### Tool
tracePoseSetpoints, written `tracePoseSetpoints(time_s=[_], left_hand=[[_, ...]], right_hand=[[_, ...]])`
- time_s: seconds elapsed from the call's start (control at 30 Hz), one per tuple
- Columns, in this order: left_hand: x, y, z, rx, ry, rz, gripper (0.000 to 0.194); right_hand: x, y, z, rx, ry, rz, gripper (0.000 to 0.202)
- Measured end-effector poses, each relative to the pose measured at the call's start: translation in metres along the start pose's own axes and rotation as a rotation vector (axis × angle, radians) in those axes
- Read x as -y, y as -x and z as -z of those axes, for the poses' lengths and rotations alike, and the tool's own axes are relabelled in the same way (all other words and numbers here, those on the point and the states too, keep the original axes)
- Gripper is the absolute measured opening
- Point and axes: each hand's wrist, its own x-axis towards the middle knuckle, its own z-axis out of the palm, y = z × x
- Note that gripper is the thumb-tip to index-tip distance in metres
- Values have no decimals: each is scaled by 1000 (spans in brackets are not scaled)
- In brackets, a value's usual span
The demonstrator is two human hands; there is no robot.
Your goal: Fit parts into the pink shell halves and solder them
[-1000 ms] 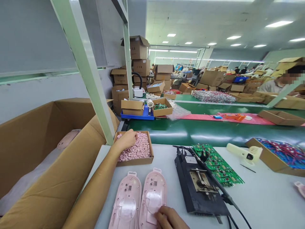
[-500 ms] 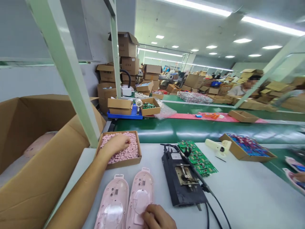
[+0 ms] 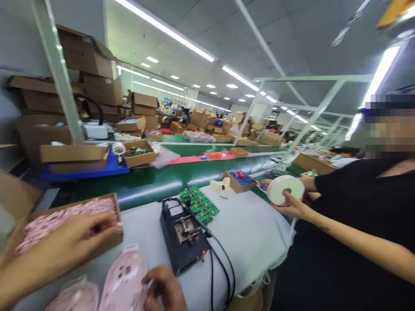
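My left hand is blurred at the front edge of a shallow carton of small pink parts, fingers drawn together; the blur hides whether they pinch a part. My right hand rests curled on the lower end of a pink plastic shell that lies flat on the white table. A second pink shell lies beside it on the left, cut off by the frame's bottom edge.
A black corded device and green circuit boards lie right of the shells. A person in black at the right holds a white roll. A green conveyor, a blue tray and stacked cartons lie beyond.
The view has swung to the right, bringing the person with the roll into sight. My left hand has drawn back from the middle of the pink parts to the carton's front edge.
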Motion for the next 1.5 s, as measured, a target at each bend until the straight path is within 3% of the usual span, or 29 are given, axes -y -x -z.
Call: tracePoseSetpoints(time_s=[0.03, 0.07, 0.1, 0.17, 0.23, 0.37, 0.47, 0.57, 0.7, 0.8, 0.93, 1.1, 1.3, 1.5], left_hand=[[-26, 17, -7, 97, 110, -59, 36], [-50, 33, -15, 113, 199, -83, 32], [-68, 48, -25, 109, 267, -117, 28], [-86, 72, -44, 94, 354, -134, 20], [-86, 98, -63, 52, 433, -85, 16], [-73, 145, -88, -74, 574, 91, 18], [-67, 164, -95, -176, 597, 87, 14], [-58, 174, -94, -270, 526, 86, 12], [-33, 181, -90, -344, 262, 266, 24], [-14, 183, -92, -359, 157, 341, 21], [2, 183, -102, -450, 228, 357, 8], [9, 187, -109, -527, 385, 345, 4], [10, 188, -110, -634, 400, 337, 8], [9, 190, -109, -650, 389, 340, 13]], right_hand=[[17, -2, -1, -30, -112, -61, 46], [34, -3, -1, -60, -212, -114, 54], [48, -5, -1, -47, -253, -173, 50], [65, -7, -1, -26, -226, -219, 19], [70, -6, -2, 23, -172, -233, 5], [72, 4, -9, 235, -125, -225, 11], [74, 2, -13, 336, -63, -167, 15], [71, -17, -7, 359, 85, -150, 11], [53, -58, 4, 455, 433, -271, 17], [40, -81, 3, 539, 658, -348, 19], [32, -94, -3, 701, 802, -290, 22], [33, -96, -4, 800, 824, -237, 27], [32, -90, -8, 734, 949, -268, 18], [33, -86, -2, 612, 942, -134, 22]])
